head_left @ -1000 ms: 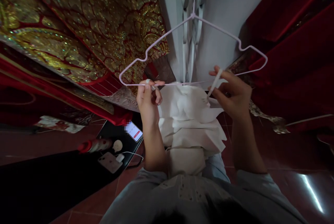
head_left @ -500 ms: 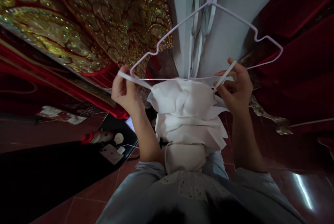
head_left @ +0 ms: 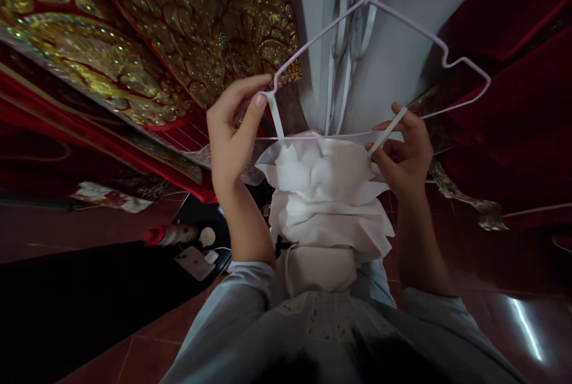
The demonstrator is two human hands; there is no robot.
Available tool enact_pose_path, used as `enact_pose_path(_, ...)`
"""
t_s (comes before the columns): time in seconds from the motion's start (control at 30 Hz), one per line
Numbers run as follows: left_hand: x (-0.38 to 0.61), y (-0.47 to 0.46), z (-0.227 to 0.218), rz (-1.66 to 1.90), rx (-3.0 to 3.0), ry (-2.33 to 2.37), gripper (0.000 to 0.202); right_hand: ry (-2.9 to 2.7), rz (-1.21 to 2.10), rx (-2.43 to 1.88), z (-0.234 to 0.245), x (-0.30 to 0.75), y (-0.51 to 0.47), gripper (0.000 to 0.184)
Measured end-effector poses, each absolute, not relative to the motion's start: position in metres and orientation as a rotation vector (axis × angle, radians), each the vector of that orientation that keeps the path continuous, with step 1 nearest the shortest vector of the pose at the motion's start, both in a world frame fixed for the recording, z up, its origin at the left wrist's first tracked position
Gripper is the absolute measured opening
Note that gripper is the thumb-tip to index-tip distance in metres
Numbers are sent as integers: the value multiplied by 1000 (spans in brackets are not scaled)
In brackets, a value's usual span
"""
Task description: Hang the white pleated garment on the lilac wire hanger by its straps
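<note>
A thin lilac clothes hanger (head_left: pixel 404 18) hangs by its hook in front of me. Below its bottom bar hangs a white layered, ruffled garment (head_left: pixel 324 172) with two narrow straps. The left strap (head_left: pixel 276 115) is looped over the hanger at the left shoulder notch. My left hand (head_left: pixel 236 127) is closed there, thumb and fingers around the hanger's left end, right beside the strap. My right hand (head_left: pixel 404 148) pinches the right strap (head_left: pixel 388 132), stretched between its fingertips, below the hanger's right arm. This strap is off the hanger's right end.
Gold-sequined red garments (head_left: pixel 147 44) hang at the left, and dark red cloth (head_left: pixel 513 92) at the right. A white metal lattice (head_left: pixel 344 62) stands behind the hanger. A black table (head_left: pixel 187 211) at lower left bears a phone (head_left: pixel 195 263) and a red-capped bottle (head_left: pixel 170 235).
My left hand has moved up and to the right, bringing the left strap over the hanger's end into the notch. My right hand keeps its pinch on the right strap, almost unmoved.
</note>
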State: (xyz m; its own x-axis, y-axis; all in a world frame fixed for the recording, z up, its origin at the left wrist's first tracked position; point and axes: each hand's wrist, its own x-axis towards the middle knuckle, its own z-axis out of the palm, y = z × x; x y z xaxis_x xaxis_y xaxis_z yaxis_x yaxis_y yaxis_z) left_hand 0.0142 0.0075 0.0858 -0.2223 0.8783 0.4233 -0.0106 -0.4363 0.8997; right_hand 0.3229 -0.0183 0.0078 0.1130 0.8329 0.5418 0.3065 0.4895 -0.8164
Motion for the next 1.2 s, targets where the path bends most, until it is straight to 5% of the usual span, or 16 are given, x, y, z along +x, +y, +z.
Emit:
enact_pose_path(0.1,27,8,55,2022,1130,982,18,-1462,527,-1054,10,320,-22,69)
enact_pose_path(0.27,61,-2,21,1966,926,865,37,-1528,497,-1037,11,310,-27,64)
enact_pose_path(0.43,68,-5,24,1999,978,864,42,-1215,53,-993,-4,353,-4,59)
enact_pose_path(0.5,63,-2,27,2033,986,826,38,-1040,-83,-885,-7,383,12,72)
enact_pose_path(0.77,60,3,28,2025,900,805,24,-1483,53,-1081,54,396,22,44)
enact_pose_path(0.97,56,2,27,1975,918,917,32,-1539,-297,-976,64,368,11,43)
enact_pose_path(1.2,53,5,21,2006,971,903,33,-1468,-46,-949,55,355,5,43)
